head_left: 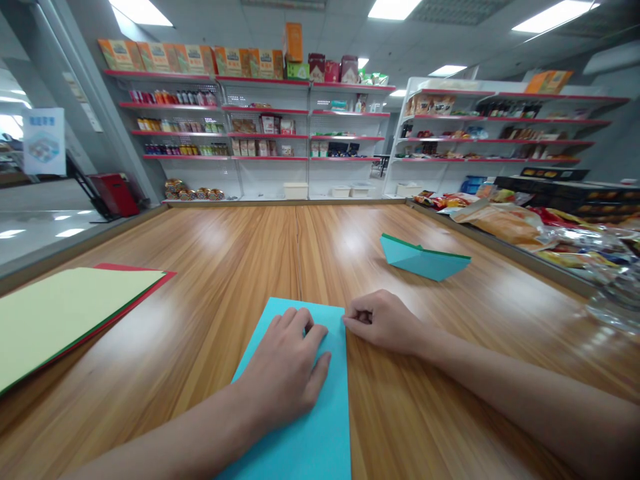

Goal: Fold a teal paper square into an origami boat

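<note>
A sheet of blue paper [327, 413] lies on the wooden table, running from the bottom of the view toward the middle. My left hand [287, 360] rests on top of it, thumb apart from the fingers, nothing held. At the sheet's far right corner, my right hand [383, 321] has its fingers curled and its thumb and forefinger closed at the edge. Whether the sheet is folded double there is hard to see. Beyond my right hand sits a folded blue paper boat [425, 259] with a green rim.
A stack of coloured paper [75, 307], pale yellow on top with green and red below, lies at the left. Snack packets [505, 223] and a clear plastic item [620, 293] are at the right. Stocked shelves [265, 120] stand behind the wooden table [240, 247].
</note>
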The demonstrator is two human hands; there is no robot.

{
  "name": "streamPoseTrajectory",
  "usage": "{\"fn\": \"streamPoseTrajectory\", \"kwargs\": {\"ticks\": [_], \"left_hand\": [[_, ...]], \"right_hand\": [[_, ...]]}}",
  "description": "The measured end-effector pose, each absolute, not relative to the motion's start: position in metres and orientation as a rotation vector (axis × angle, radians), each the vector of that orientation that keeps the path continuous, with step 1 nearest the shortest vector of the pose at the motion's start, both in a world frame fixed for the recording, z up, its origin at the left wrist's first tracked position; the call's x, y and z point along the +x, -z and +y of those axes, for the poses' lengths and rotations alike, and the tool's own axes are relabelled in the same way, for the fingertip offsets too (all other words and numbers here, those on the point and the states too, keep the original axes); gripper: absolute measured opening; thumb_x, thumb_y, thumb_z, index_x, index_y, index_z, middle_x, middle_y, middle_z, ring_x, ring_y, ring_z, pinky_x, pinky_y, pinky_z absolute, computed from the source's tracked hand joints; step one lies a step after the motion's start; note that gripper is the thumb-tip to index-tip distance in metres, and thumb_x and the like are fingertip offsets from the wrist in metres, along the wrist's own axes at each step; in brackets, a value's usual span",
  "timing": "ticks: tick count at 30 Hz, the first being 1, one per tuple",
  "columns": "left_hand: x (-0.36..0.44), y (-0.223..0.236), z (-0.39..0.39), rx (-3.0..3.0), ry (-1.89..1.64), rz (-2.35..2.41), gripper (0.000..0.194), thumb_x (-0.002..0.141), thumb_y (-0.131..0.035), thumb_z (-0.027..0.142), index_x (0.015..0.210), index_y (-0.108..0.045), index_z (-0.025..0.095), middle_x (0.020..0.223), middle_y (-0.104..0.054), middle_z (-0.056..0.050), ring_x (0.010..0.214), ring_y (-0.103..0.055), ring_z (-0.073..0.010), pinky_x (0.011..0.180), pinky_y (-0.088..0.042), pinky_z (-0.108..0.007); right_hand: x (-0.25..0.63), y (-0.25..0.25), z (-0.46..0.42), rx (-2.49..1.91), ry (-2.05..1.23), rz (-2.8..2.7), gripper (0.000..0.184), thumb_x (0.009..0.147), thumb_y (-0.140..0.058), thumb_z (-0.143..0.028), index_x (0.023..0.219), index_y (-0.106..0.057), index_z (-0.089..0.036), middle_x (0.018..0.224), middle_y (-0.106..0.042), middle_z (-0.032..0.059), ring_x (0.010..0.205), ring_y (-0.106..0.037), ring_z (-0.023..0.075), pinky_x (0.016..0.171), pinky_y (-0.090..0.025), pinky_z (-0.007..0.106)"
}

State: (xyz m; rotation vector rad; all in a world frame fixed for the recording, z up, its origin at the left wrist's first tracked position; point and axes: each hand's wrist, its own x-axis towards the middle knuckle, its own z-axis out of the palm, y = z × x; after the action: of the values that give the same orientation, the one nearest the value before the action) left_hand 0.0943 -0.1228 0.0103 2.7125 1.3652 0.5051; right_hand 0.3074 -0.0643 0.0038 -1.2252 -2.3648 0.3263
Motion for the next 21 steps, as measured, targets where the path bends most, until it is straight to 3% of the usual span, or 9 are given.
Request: {"fn": "streamPoseTrajectory", "kwargs": {"ticks": [8,21], "left_hand": [[0.093,-0.004,-0.123,2.67,-0.411,1.47,0.041,0.092,-0.04,0.043,0.128,-0.045,0.025,0.136,-0.039,-0.014,0.13,-0.033,-0.035,0.104,-0.023,-0.062],[0.092,0.0,-0.116,2.585,-0.416,1.568,0.047,0.093,-0.034,0.05,0.132,-0.043,0.026,0.142,-0.037,-0.013,0.133,-0.028,-0.0369,0.104,-0.019,-0.066]], "right_hand": [[0.311,-0.003,-0.068,-1.075,-0.324,-2.469,0.019,0.077,-0.056,-0.02,0.059,-0.062,-0.014,0.051,-0.056,-0.0008,0.046,-0.046,0.0083,0.047,-0.03,0.021],[0.303,-0.006,-0.086,-0.732,-0.442,-2.604,0.023,0.079,-0.052,-0.018,0.056,-0.057,-0.015,0.049,-0.053,-0.001,0.046,-0.045,0.0082,0.048,-0.032,0.022]]}}
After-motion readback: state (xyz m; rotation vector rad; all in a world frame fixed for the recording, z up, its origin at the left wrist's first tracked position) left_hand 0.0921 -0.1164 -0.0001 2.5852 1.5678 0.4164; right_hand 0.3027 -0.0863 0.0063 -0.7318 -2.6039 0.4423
